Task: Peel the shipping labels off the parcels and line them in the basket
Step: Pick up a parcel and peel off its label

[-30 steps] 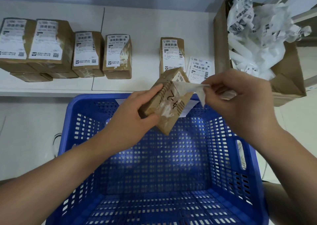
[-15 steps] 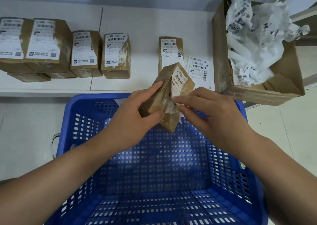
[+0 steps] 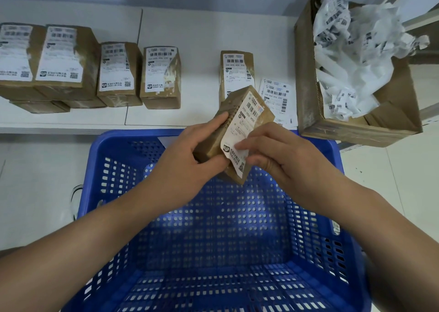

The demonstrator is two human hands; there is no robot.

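While the parcel [image 3: 237, 131] is being held tilted above the far rim of the blue basket [image 3: 342, 193], its shipping label [image 3: 240, 126] is being worked on at the lower end. The parcel is being gripped by the left hand [image 3: 187, 166], with the fingers curled over the upper edge and the thumb pressed under the bottom side. The lower part of the label is being touched by the right hand [image 3: 285, 159]; the fingertips [image 3: 240, 147] are being laid close together on the paper, and the thumb seems to be placed under the loose corner, but this cannot be told surely.

Some risks are being judged from here. If the corner is being pulled too quickly or at a sharp angle, the thin paper is likely to be torn and a strip left on the cardboard. If the grip of the left hand is being loosened during the pull, the parcel could be dropped into the basket with its label not removed. The glue side could also be stuck to the fingers.
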